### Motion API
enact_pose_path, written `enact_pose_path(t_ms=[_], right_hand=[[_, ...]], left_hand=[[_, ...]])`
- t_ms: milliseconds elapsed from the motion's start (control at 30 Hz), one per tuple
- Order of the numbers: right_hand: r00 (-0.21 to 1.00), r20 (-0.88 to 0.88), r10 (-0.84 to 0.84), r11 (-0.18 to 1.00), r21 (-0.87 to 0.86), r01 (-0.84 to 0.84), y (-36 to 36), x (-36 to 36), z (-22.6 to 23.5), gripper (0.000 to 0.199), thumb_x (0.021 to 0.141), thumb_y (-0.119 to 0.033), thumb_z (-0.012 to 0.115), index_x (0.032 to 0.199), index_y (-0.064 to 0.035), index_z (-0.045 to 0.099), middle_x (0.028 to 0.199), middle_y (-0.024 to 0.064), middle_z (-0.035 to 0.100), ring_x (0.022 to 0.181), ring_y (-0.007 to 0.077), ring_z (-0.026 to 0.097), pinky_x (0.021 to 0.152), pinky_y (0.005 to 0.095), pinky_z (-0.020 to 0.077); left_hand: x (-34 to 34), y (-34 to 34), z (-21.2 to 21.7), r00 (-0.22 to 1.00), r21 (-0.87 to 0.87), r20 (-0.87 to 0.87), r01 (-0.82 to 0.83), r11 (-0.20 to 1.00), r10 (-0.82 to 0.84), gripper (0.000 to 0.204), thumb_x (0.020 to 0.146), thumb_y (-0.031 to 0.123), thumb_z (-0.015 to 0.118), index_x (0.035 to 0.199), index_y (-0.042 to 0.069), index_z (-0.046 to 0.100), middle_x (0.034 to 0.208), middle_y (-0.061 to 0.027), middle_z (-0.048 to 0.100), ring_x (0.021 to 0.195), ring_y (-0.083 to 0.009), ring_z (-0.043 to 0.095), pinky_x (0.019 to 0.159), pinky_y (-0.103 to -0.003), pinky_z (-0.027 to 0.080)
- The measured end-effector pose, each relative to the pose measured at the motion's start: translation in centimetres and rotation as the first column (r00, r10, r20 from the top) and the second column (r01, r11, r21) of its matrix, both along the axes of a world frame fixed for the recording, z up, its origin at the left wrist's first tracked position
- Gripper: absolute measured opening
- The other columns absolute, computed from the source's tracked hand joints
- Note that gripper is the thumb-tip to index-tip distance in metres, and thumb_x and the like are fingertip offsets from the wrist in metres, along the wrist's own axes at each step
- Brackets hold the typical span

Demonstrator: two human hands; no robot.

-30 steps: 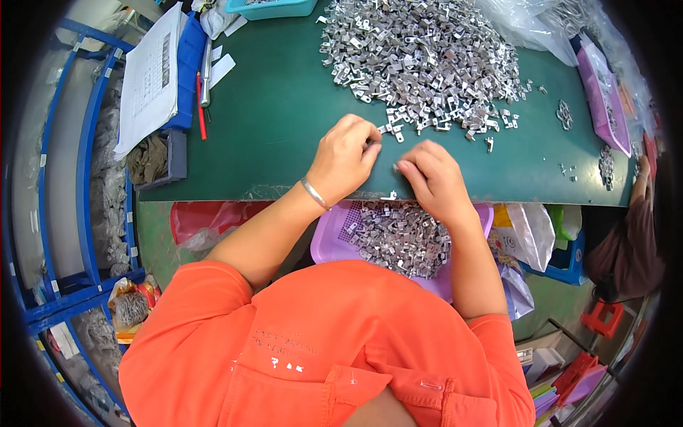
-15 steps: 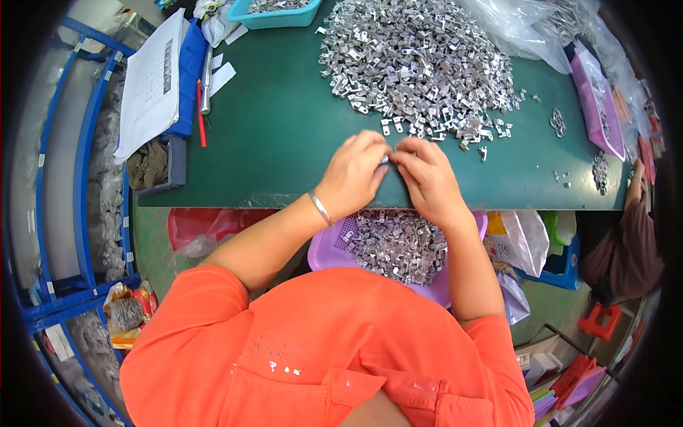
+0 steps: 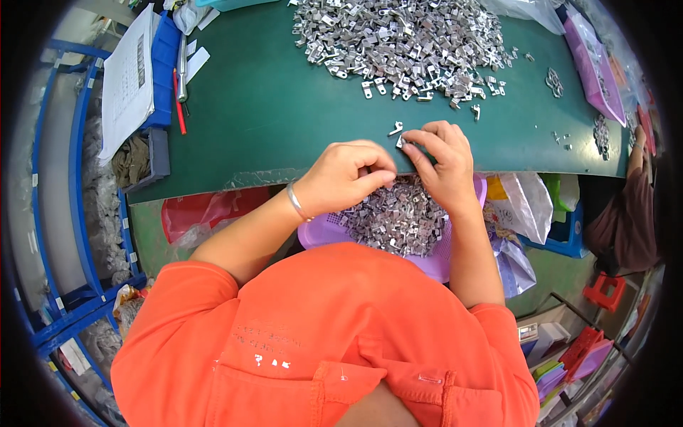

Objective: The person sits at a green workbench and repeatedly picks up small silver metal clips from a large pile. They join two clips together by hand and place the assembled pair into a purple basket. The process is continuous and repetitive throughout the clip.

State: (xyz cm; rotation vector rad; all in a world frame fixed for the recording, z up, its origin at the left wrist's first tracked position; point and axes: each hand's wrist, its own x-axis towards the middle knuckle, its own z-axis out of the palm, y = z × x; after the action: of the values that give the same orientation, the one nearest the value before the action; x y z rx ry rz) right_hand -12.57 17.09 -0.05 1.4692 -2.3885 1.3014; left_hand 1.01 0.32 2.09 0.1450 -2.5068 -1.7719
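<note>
A green tabletop [image 3: 249, 107] stretches across the upper half of the frame in this crowded workroom, and at the far left stands a blue rack [image 3: 82, 313] stuffed with clear plastic packaging. Next to it, at the upper left, printed sheets [image 3: 128, 92] lean on a blue bin [image 3: 166, 64], with a grey box [image 3: 158, 153] of dark cloth [image 3: 131, 162] below and a red pen [image 3: 178, 103] beside. Nearer the middle, I see the left hand [image 3: 345, 174] over the table's near edge, its fingers curled in toward the thumb; I cannot tell whether anything is inside. A silver bracelet [image 3: 295, 203] circles that wrist. Below centre, a purple basket [image 3: 313, 231] bears a heap of small metal parts [image 3: 395, 220], and a larger pile of brackets [image 3: 405, 50] spreads over the table at the top centre. One loose bracket [image 3: 395, 128] lies just beyond the right hand [image 3: 445, 160], which pinches a small metal piece [image 3: 400, 141] between thumb and forefinger tips, right of centre. Further right hangs a white bag [image 3: 523, 203] under the table; a lilac tray [image 3: 596, 67] sits at the upper right, and a co-worker's dark sleeve [image 3: 629, 220] shows at the right edge, above a red stool [image 3: 605, 292].
</note>
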Motion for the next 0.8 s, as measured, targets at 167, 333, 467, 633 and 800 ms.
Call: enact_pose_path(t_ms=[167,333,467,633,800], right_hand=[[0.663,0.747,-0.045,0.970,-0.126,0.208,0.1,0.4,0.9,0.004,0.091,-0.003,0.063,0.093,-0.0004,0.066,0.078,0.0034,0.065,0.062,0.0105,0.057,0.059,0.0215,0.0461],[0.036,0.962,0.269,0.921,-0.268,0.283,2.3,-1.4,0.6,0.014,0.093,-0.008,0.062,0.097,0.0048,0.066,0.080,0.0101,0.069,0.059,0.0091,0.059,0.047,0.0220,0.0413],[0.355,0.932,-0.074,0.996,0.054,0.065,2.7,-0.4,3.4,0.020,0.094,-0.010,0.062,0.109,0.0029,0.068,0.074,0.0067,0.068,0.057,0.0091,0.058,0.052,0.0205,0.0439],[0.998,0.018,-0.052,0.995,0.083,0.051,0.3,1.0,0.9,0.029,0.078,-0.010,0.076,0.105,-0.0057,0.068,0.096,0.0108,0.061,0.090,0.0301,0.059,0.079,0.0390,0.0490],[0.985,0.170,-0.015,1.000,0.008,0.013,0.3,0.8,0.3,0.014,0.080,-0.001,0.071,0.092,-0.0023,0.065,0.083,0.0114,0.061,0.079,0.0301,0.061,0.072,0.0382,0.0497]], left_hand=[[-3.4,1.3,-0.8,0.930,-0.326,-0.320,-0.288,0.901,0.181,0.018,0.083,-0.001,0.068,0.100,0.005,0.069,0.095,-0.0077,0.062,0.084,-0.0210,0.064,0.072,-0.032,0.051],[-4.2,0.1,-1.6,0.963,-0.389,-0.262,-0.169,0.906,0.067,0.013,0.081,-0.001,0.069,0.093,0.004,0.067,0.090,-0.0094,0.060,0.080,-0.0238,0.063,0.071,-0.032,0.051],[-2.8,-0.2,-1.0,0.979,-0.115,-0.043,-0.202,0.973,0.199,0.012,0.087,-0.001,0.068,0.097,0.001,0.063,0.095,-0.0051,0.064,0.085,-0.0139,0.065,0.075,-0.027,0.054],[-1.5,-1.0,-2.4,0.982,0.557,-0.016,-0.146,0.817,0.186,0.020,0.089,-0.008,0.063,0.107,-0.003,0.056,0.104,-0.0097,0.063,0.100,-0.0183,0.066,0.090,-0.031,0.055],[-1.0,-1.0,-1.4,0.967,0.691,0.183,-0.256,0.676,0.179,0.017,0.092,-0.004,0.062,0.109,-0.003,0.057,0.105,-0.0121,0.064,0.097,-0.0232,0.069,0.087,-0.032,0.058]])
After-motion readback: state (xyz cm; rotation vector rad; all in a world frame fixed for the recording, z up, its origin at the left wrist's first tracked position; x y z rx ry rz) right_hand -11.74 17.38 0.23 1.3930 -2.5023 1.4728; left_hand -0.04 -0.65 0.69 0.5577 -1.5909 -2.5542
